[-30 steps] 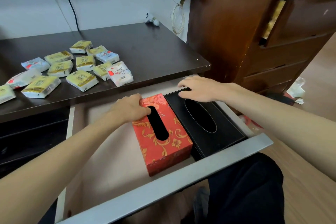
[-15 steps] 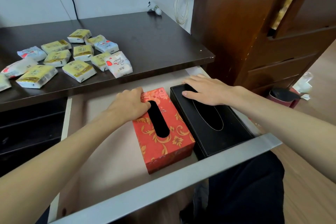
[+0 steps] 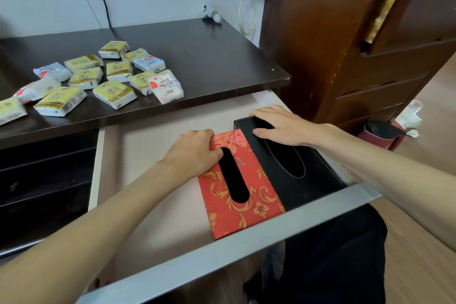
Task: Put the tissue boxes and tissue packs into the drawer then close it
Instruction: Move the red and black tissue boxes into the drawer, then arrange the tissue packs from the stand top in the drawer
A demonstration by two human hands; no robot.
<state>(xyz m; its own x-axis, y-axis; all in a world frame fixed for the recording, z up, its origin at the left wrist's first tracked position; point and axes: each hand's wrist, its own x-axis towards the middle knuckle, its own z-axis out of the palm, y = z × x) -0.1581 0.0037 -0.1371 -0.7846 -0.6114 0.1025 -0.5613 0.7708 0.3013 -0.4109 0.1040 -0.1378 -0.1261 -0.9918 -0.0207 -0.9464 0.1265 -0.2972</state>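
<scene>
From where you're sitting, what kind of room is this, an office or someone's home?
Probably a room in a home, perhaps a bedroom or study. A dark desk with a pull-out drawer stands beside a wooden chest of drawers, and tissue packs lie loose on the desk.

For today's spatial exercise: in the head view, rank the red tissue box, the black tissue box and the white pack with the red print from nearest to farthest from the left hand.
1. Red tissue box: under the left hand.
2. Black tissue box: right, beside the red one.
3. White pack with the red print: up on the desk.
</scene>
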